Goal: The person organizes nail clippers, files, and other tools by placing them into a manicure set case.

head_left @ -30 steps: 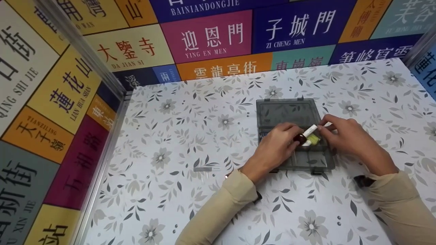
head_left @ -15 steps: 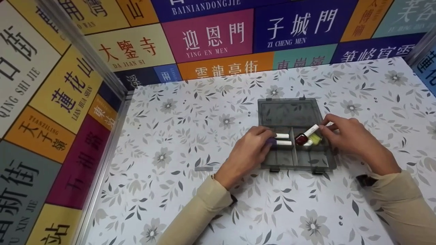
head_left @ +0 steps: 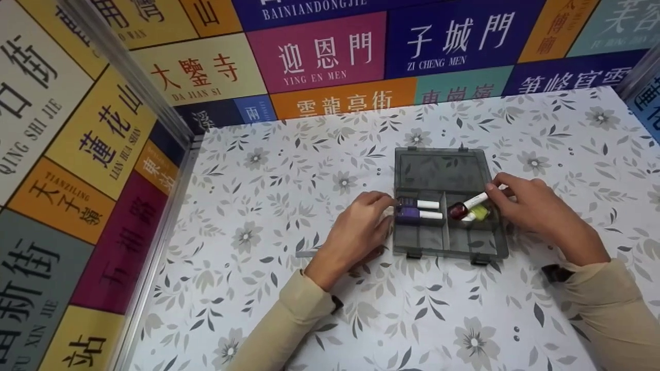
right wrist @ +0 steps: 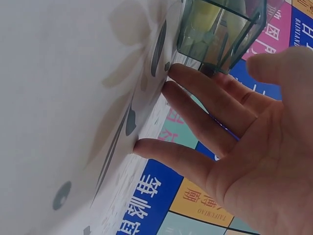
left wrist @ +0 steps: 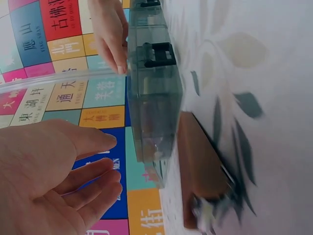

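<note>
A grey see-through compartment box [head_left: 448, 247] lies with its lid [head_left: 442, 170] folded back. In its upper left compartment lie two nail polish bottles with white caps, a dark one [head_left: 407, 202] and a purple one [head_left: 410, 213]. The right compartment holds a dark red nail polish bottle [head_left: 458, 209], tilted, and a yellow-green one [head_left: 480, 212]. My left hand [head_left: 356, 232] hovers beside the box's left side, fingers loosely bent around nothing. At the right side, my right hand [head_left: 536, 211] has fingertips on the table and its thumb apart, by the red bottle's cap.
A brown elongated object [left wrist: 200, 166] with a shiny end lies on the table under the left hand, its kind unclear. A clear strip [head_left: 308, 253] lies to the left. Sign-printed walls [head_left: 317, 56] border the flowered tabletop [head_left: 289, 180].
My left hand has moved left, from the red bottle across the purple bottles and off the box, uncovering both compartments. The right hand stays at the box's right side.
</note>
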A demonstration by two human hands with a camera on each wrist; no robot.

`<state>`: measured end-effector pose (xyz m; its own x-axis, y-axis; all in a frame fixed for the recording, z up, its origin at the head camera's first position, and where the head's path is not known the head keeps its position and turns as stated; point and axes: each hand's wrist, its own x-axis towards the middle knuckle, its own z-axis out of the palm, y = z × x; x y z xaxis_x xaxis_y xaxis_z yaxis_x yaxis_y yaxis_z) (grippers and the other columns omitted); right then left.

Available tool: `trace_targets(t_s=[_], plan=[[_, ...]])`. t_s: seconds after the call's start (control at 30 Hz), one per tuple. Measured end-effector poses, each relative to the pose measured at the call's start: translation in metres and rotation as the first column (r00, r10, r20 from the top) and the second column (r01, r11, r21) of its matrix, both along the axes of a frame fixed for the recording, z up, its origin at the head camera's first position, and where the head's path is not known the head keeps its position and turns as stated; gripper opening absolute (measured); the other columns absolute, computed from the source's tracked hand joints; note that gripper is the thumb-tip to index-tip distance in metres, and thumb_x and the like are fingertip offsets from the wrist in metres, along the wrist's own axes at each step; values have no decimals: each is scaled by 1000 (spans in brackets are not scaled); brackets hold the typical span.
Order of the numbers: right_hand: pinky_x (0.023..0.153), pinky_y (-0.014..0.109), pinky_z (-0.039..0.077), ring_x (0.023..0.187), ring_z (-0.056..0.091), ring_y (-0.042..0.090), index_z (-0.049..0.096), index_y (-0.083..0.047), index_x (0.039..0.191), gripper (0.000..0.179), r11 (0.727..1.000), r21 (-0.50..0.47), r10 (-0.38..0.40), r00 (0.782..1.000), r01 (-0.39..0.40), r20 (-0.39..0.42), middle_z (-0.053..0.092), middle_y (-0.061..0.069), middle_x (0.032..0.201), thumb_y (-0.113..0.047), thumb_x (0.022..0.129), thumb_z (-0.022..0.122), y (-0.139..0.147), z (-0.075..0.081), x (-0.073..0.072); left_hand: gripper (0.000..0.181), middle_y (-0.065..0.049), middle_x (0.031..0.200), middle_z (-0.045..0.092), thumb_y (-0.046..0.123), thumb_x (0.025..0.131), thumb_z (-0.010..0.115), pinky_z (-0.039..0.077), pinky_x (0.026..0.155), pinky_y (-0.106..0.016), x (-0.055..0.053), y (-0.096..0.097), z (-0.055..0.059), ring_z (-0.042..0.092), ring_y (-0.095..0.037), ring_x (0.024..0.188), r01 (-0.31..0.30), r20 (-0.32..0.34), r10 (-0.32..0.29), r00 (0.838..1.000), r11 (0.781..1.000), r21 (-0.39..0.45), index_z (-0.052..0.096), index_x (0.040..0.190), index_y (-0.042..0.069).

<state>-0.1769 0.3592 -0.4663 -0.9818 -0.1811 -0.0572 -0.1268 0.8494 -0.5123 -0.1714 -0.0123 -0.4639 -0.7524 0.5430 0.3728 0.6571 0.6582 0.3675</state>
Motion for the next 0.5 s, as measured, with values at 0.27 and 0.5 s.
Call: trace_targets(t_s=[0.27, 0.5], plan=[[96, 65, 55, 125, 68, 53, 65, -13, 125, 39, 1000, 3, -14, 999, 14, 49, 73, 30, 131, -46, 113, 49, 0, 1, -1, 25, -5, 128, 75, 11, 100, 72, 63, 99, -33, 6, -16, -5, 72, -22, 122, -21, 38, 22, 999, 1000, -23, 76, 125, 13], [100, 71, 54, 125, 68, 55, 66, -12, 120, 44, 1000, -19, -14, 999, 15, 44, 75, 28, 129, -52, 113, 49, -1, 0, -1, 23, -5, 128, 74, 13, 101, 72, 64, 98, -33, 10, -23, -8, 72, -23, 122, -42, 58, 44, 997, 998, -40, 76, 124, 14]])
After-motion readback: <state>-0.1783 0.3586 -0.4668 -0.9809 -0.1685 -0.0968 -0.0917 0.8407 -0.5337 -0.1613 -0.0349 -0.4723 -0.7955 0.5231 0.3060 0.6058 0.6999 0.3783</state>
